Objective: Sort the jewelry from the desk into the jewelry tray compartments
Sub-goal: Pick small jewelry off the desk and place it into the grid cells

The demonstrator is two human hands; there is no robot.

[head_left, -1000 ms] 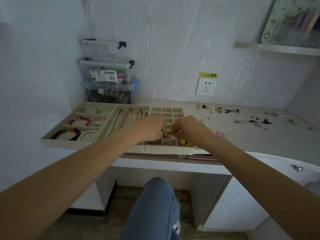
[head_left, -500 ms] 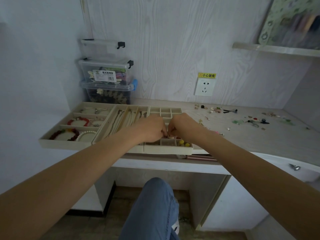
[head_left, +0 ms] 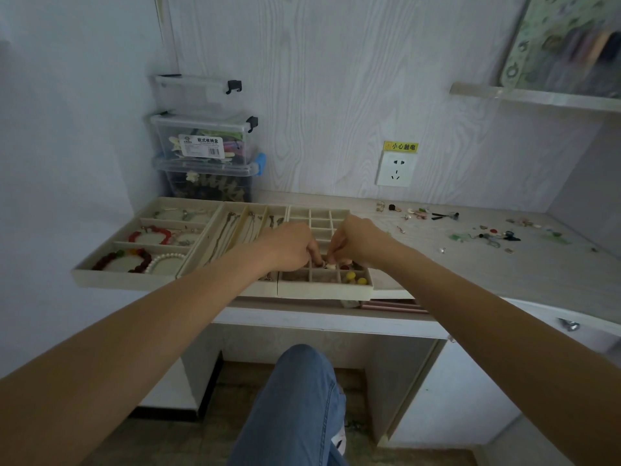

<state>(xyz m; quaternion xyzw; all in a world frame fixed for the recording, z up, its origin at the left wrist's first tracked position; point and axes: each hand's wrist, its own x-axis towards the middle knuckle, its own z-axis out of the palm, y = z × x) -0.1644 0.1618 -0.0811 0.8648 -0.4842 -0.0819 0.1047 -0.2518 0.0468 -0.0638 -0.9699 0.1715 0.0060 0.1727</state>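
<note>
Both hands, the left hand [head_left: 291, 244] and right hand [head_left: 357, 239], are curling together, pinching a small pale jewelry piece [head_left: 330, 266] over the jewelry tray [head_left: 324, 290] compartments, loose jewelry [head_left: 484, 234] lying at two o'clock.

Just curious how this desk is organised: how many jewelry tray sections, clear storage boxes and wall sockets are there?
Tray sections: 3 (bracelet section, necklace section, grid section)
Clear boxes: 3 (top box, middle box, bottom box)
Wall socket: 1
Total: 7
</note>
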